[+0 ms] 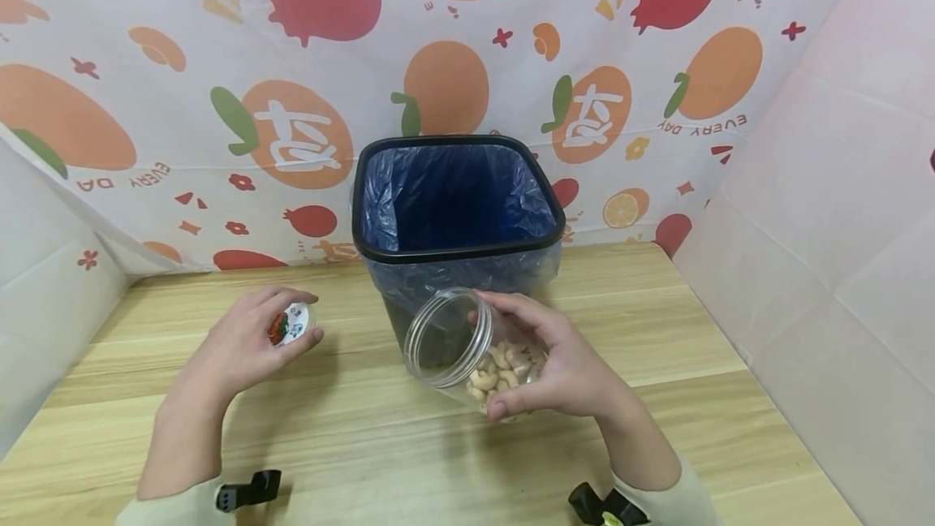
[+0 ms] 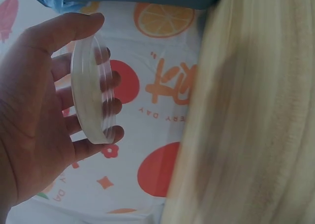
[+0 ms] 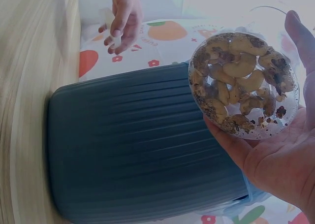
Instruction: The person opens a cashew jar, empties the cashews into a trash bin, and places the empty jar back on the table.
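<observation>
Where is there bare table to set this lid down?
Bare table shows in the foreground, between the sleeves; also between the right hand and right side wall. A narrower gap runs between the left hand and bin. It's crowded at the bin's front, where the jar tilts close.

This looks like a small filming booth rather than a lived-in room; a fruit-printed sheet (image 1: 387, 63) hangs behind the back edge of the wood-grain tabletop (image 1: 351, 453); mostly white side walls (image 1: 840, 226) rise along its left and right edges, meeting the sheet at both back corners; black devices (image 1: 252, 489) sit at both sleeve cuffs (image 1: 171, 507); whether a home, office or lab surrounds it cannot be told.
</observation>
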### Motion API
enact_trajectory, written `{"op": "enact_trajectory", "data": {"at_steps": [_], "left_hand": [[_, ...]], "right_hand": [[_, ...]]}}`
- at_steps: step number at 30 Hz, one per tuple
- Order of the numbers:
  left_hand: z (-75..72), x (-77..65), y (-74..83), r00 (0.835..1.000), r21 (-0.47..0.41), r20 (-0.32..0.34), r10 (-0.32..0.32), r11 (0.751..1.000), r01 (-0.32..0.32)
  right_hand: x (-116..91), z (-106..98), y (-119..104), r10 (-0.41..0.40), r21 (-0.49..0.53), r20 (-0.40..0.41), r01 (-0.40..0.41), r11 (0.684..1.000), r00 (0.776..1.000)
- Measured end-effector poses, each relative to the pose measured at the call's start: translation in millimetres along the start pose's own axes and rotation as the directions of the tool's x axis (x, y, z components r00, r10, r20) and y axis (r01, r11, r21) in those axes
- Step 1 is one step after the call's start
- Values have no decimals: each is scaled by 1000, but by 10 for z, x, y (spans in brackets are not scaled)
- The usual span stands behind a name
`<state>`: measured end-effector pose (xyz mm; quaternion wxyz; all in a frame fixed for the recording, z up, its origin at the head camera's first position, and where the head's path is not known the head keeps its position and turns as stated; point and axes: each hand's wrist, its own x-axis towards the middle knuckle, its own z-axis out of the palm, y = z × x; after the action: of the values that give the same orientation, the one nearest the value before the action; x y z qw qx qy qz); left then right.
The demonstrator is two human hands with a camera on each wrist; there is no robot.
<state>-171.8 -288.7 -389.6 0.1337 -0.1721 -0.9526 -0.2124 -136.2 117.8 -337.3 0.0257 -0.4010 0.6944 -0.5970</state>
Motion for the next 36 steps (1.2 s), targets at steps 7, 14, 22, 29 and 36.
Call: {"op": "enact_trajectory", "data": {"at_steps": [7, 14, 22, 29, 36], "left_hand": [[50, -10, -74, 999, -3, 28, -14, 1000, 14], [101, -9, -141, 998, -6, 60, -22, 1000, 22], [176, -11, -204, 994, -5, 99, -51, 999, 52], [206, -15, -250, 993, -21, 117, -31, 999, 33], [230, -26, -282, 987, -30, 154, -44, 998, 49]], "right_hand": [[4, 1, 8, 2, -5, 3, -2, 1000, 1000], [4, 1, 7, 20, -6, -1, -20, 1000, 1000], [2, -2, -3, 23, -13, -1, -23, 1000, 1000], [-6, -6, -6, 22, -27, -4, -22, 999, 1000], [-18, -4, 6, 15, -31, -6, -15, 999, 1000]]}}
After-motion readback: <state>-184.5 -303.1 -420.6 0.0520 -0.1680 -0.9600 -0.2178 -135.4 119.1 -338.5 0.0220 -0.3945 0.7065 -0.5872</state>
